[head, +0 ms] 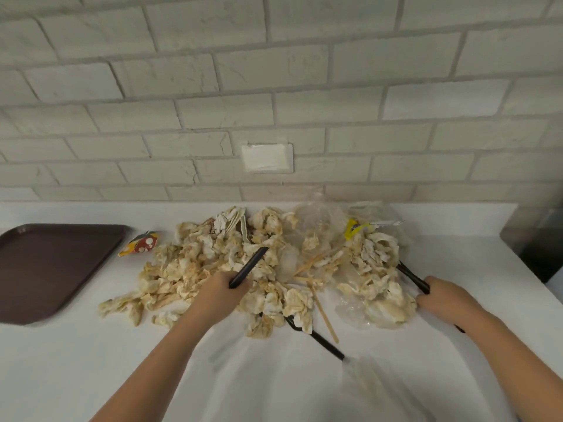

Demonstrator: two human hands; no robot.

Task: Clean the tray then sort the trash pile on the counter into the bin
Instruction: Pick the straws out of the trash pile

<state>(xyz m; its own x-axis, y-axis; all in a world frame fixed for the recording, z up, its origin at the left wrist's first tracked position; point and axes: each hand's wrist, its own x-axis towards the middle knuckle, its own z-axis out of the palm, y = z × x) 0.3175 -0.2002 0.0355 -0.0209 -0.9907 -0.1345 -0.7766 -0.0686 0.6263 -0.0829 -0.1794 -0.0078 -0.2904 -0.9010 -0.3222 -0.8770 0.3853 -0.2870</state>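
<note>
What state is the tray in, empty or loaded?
Empty. The tray lies flat on the counter, its visible surface bare; the trash pile sits apart.

White smooth table (91, 360) along brick wall. On it: dark brown rectangular plastic tray (51, 263) far left; red/yellow crumpled wrapper (140, 243) just beside tray; big heap of stained crumpled paper napkins w/ clear plastic (274, 269) at centre.

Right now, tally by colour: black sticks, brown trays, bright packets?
Black sticks: 3 (one in left hand, one in right hand, one loose)
Brown tray: 1
Bright packets: 2
Total: 6
</note>
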